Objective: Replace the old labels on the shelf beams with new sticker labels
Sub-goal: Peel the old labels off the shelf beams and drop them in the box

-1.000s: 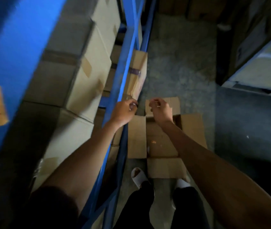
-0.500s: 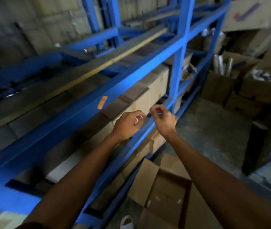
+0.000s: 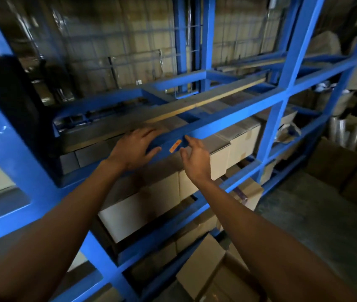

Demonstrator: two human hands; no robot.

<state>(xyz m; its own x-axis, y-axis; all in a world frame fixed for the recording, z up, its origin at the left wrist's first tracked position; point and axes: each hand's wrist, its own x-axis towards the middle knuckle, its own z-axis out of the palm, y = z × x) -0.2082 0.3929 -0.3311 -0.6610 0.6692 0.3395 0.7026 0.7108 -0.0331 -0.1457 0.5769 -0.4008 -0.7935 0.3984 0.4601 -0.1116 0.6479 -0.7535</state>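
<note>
A small orange label [image 3: 175, 146] is stuck on the front face of a blue shelf beam [image 3: 227, 123] at the middle of the head view. My left hand [image 3: 132, 150] rests on the beam just left of the label, fingers laid over the top edge and thumb on the front face. Just right of the label is my right hand [image 3: 195, 158], fingers loosely spread and one fingertip at the label's right end. I see nothing held in either hand.
Cardboard boxes [image 3: 234, 149] fill the shelf under the beam and the levels below. An open cardboard box [image 3: 214, 275] lies on the floor at my feet. A blue upright [image 3: 282, 83] rises to the right, with more boxes and plastic rolls [image 3: 345, 131] beyond.
My view has swung up from the floor box to the shelf beam. Both hands, close together before, have risen and parted, and now sit on either side of the orange label.
</note>
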